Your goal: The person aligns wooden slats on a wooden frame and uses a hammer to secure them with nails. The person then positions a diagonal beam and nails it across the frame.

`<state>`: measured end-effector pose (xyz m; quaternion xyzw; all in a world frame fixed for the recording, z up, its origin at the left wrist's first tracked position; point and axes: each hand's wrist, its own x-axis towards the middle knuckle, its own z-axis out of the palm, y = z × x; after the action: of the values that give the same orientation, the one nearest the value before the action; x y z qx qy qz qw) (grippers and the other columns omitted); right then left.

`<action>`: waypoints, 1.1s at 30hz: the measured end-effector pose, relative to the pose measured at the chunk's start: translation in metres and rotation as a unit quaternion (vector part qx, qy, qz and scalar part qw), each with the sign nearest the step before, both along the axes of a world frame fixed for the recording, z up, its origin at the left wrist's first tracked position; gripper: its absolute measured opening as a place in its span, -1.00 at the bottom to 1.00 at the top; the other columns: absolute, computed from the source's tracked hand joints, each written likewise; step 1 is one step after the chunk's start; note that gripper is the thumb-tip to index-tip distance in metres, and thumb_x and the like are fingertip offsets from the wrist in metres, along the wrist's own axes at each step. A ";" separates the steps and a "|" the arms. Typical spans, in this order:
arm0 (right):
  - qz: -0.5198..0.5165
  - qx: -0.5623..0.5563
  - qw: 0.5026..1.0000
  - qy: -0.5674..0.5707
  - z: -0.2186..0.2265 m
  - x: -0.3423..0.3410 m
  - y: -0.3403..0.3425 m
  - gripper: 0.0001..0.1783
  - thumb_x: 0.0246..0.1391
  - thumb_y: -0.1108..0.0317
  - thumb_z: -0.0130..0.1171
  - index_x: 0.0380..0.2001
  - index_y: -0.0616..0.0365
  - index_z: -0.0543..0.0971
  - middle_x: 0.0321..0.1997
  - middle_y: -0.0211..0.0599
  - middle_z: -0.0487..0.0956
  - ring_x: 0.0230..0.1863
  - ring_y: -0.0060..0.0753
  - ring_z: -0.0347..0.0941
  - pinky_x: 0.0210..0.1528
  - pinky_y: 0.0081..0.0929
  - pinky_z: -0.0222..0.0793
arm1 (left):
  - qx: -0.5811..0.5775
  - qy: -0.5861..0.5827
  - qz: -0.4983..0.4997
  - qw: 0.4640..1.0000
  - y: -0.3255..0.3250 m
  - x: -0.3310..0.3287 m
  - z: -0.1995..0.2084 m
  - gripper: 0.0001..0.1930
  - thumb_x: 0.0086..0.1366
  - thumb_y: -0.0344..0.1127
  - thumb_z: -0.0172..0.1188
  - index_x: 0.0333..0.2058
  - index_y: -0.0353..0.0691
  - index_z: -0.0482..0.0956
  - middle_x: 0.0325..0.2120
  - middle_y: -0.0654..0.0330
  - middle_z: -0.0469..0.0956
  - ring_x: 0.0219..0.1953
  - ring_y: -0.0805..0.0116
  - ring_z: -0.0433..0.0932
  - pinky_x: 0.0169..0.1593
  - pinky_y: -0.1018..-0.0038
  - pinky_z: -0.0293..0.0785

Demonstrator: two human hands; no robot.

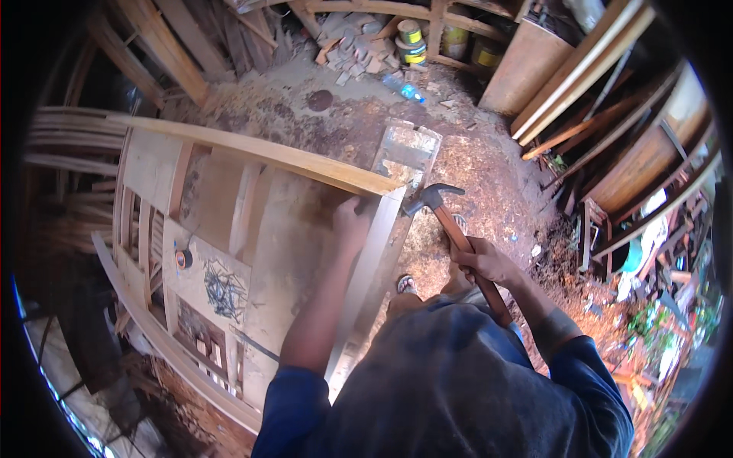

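While in right grip (484, 261), hammer (448, 223) aslant

The hammer (443, 214) pairs a metal head (431, 197) with a smooth wooden handle (450, 227); the frame (267, 155) is matt wood, the floor (481, 168) rough.

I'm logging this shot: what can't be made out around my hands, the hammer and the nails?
In the head view:
Left hand: fingertips blurred, turned away behind the hand itself.
Hammer: gripped section hidden by the right hand.
Nails: too small and tangled to count.
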<state>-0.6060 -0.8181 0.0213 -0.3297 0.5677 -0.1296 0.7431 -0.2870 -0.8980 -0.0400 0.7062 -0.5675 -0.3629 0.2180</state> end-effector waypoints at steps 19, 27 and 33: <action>0.011 -0.159 0.987 0.038 -0.051 -0.063 -0.192 -0.73 0.38 0.17 0.02 -0.13 0.16 0.50 -0.41 -0.39 0.52 -0.53 -0.54 0.45 -0.49 -0.56 0.46 | 0.180 -0.026 0.102 0.978 -0.014 -0.009 0.016 -0.67 0.28 -0.51 0.15 0.01 -0.40 0.61 -0.05 -0.02 0.68 0.02 0.22 0.61 0.07 0.36 0.48; 0.005 -0.170 0.985 0.008 0.033 -0.098 -0.266 -0.77 0.22 0.29 0.18 -0.24 0.27 0.49 -0.52 -0.44 0.46 -0.63 -0.62 0.36 -0.65 -0.59 0.25 | 0.221 -0.045 0.129 0.966 0.009 0.012 -0.011 -0.59 0.21 -0.55 0.13 0.07 -0.42 0.56 -0.06 -0.06 0.66 0.04 0.14 0.61 0.08 0.35 0.48; 0.028 -0.221 0.955 0.196 0.000 -0.051 -0.206 -0.72 0.18 0.29 0.13 -0.34 0.39 0.53 -0.50 -0.13 0.61 -0.43 -0.31 0.65 -0.41 -0.38 0.58 | 0.260 -0.070 0.121 0.955 -0.020 -0.010 0.024 -0.55 0.17 -0.58 0.00 0.06 -0.44 0.55 -0.05 -0.11 0.64 0.06 0.06 0.59 0.11 0.31 0.46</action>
<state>-0.6569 -1.0241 0.0214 -0.5206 0.6497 -0.1638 0.5291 -0.2966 -0.9181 -0.0156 0.8259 -0.3775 -0.4178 0.0290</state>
